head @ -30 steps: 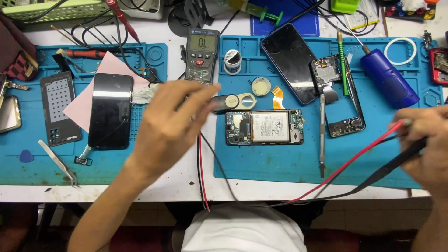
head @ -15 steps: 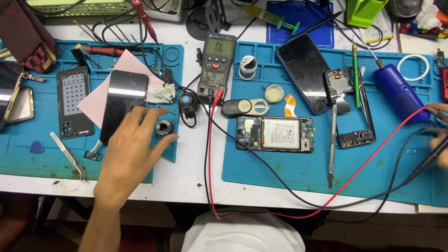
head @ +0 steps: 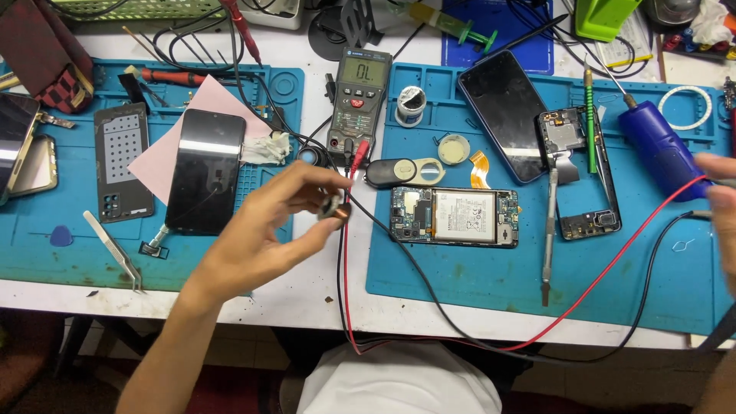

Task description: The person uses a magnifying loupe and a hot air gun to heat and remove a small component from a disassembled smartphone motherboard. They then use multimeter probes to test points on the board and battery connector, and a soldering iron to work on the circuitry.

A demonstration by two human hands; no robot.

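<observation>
My left hand hovers over the gap between two blue work mats, its fingertips pinched on a small round spool of copper-coloured wire. My right hand is at the right edge of the view, closed on the red and black test leads. The leads run across the right mat to a grey multimeter at the back. An opened phone with its battery and circuit board showing lies flat on the right mat, between my two hands.
The left mat holds a dark phone on pink paper, a back cover and tweezers. On the right mat lie a black phone screen, a phone frame, a screwdriver, a loupe and a blue rotary tool.
My left hand dropped from over the loupe to the left mat, picked up the small spool, and now holds it raised nearer the multimeter. My right hand stayed at the right edge.
</observation>
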